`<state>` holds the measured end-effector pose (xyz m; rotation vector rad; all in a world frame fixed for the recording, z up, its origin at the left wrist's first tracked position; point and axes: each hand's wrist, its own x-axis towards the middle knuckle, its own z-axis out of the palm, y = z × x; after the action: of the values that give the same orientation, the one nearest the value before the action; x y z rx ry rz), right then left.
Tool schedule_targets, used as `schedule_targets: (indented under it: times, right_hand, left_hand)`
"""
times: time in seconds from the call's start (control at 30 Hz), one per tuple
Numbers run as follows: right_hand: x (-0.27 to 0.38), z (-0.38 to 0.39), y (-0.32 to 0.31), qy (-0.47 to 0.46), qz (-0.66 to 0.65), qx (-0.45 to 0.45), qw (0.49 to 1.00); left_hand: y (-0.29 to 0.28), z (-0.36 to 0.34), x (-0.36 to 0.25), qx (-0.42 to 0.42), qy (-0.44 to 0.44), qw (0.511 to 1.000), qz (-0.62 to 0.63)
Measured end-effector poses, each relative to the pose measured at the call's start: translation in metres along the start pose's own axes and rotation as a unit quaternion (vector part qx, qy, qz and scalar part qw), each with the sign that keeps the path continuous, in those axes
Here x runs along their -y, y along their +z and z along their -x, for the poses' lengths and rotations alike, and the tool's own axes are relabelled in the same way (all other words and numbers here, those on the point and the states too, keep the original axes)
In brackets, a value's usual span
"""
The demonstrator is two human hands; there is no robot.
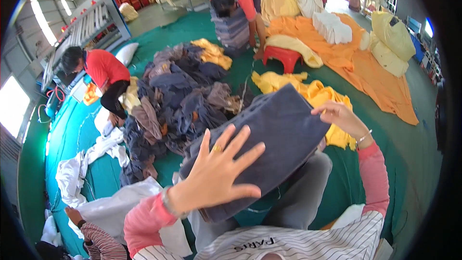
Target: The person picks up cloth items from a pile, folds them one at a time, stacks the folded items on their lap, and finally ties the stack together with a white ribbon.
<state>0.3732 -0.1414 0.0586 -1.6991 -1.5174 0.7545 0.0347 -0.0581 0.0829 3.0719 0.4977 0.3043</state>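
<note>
A folded dark blue-grey cloth (269, 139) lies across my knees, its layers showing along the far left edge. My left hand (216, 173) is over its near left part with the fingers spread wide. Whether the palm presses on the cloth or hovers just above it, I cannot tell. At the right corner my right hand (339, 118) pinches the cloth's edge between thumb and fingers. Just beyond the cloth rises a big loose heap of dark grey and brownish cloths (183, 91).
Yellow cloth (317, 91) lies beyond my right hand, near a red stool (283, 58). Orange sheets (346, 58) spread at the far right. White cloths (115, 202) lie at left on the green floor covering (91, 125). Two people in red bend over cloths; a striped sleeve (101, 240) shows lower left.
</note>
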Motion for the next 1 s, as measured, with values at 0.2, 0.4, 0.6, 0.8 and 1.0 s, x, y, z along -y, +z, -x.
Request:
schedule_targets:
  times: [0.2,0.4,0.6,0.8,1.0]
  right_hand:
    - [-0.176,0.014,0.017,0.129,-0.263,-0.129,0.947]
    - [-0.335,0.057,0.18,0.461,-0.029,-0.089,0.883]
    - [-0.335,0.082,0.308,0.58,0.0,-0.028,0.814]
    - [-0.328,0.097,0.352,0.604,-0.032,-0.027,0.796]
    - [-0.312,0.1,0.37,0.587,-0.134,-0.053,0.797]
  left_hand:
    - [0.056,-0.019,0.023,0.001,0.023,0.997,0.075]
    - [0.048,-0.026,0.014,0.024,0.011,0.998,0.06]
    - [0.049,-0.035,0.015,0.028,0.013,0.998,0.058]
    - [0.051,-0.04,0.008,0.021,0.018,0.999,0.046]
    - [0.054,-0.044,0.004,0.011,0.013,0.998,0.053]
